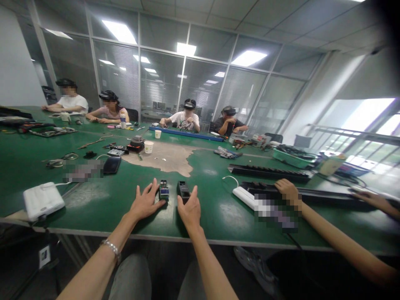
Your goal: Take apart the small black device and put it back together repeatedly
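Note:
My left hand (145, 202) lies on the green table (103, 204) with its fingers spread, its fingertips just beside a small dark electronic part with a blue face (163, 189). My right hand (190, 207) rests palm down right behind a black rectangular device (183, 189), its thumb raised and its fingers touching the device's near end. Neither hand lifts anything. A silver bracelet (111, 247) sits on my left wrist.
A co-worker's arm and hand (289, 191) reach in from the right onto black keyboards (268, 171) and a white strip. A white box (42, 200) sits at the left edge. Paper cups (148, 146), a phone (112, 164), tools and several seated people fill the far side.

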